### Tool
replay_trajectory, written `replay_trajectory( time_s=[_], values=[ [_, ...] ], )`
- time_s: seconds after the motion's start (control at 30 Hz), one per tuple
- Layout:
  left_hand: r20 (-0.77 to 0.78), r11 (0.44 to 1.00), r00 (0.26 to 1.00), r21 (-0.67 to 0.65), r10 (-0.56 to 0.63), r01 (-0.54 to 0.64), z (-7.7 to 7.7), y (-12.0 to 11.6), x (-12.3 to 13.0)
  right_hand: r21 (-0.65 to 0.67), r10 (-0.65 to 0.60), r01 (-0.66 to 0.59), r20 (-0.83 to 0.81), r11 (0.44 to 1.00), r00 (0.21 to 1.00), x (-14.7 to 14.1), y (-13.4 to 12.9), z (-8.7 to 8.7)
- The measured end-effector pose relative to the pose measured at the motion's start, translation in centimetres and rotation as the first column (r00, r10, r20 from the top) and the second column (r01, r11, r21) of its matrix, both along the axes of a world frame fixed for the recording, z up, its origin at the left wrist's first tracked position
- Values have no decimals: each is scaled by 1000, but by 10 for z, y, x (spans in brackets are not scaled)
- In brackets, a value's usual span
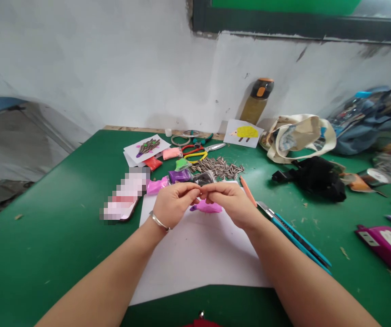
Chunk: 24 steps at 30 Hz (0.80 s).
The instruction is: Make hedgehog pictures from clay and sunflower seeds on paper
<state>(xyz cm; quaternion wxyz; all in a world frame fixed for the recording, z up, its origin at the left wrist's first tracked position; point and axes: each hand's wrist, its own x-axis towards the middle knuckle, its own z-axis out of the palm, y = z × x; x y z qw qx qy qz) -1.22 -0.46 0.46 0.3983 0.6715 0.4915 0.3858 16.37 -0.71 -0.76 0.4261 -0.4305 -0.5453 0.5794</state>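
My left hand, with a silver bracelet at the wrist, meets my right hand above a sheet of white paper. Thumbs and forefingers of both are pinched together, tip to tip. Whatever lies between the fingertips is too small to make out. Just below them on the paper is a pink clay shape with a small purple tip at its left end, partly covered by my fingers. Beyond the fingers lie a bag of purple clay, a bag of pink clay and a heap of striped sunflower seeds.
Scissors with yellow handles and a drawing of a yellow hedgehog are at the back, near a bottle. A blue utility knife lies right of the paper, a phone left. Bags crowd the right rear.
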Motion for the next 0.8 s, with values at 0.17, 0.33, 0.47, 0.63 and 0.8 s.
replay_trajectory(
  time_s=[0.17,0.33,0.47,0.63,0.8],
  values=[
    [313,959,946,-284,78,15,2,5,-1,26,-69,69,-21,997,997,3,1,0],
    [373,935,924,-349,81,58,-2,7,-1,25,-62,62,-11,998,998,1,1,2],
    [370,932,927,-353,54,86,-5,7,-2,19,-57,58,-20,998,998,1,0,3],
    [438,897,895,-423,80,127,-5,5,-2,21,-58,59,-17,998,998,1,1,1],
    [447,875,891,-460,80,152,-3,7,-1,29,-62,62,-10,998,998,1,1,-1]
  ],
)
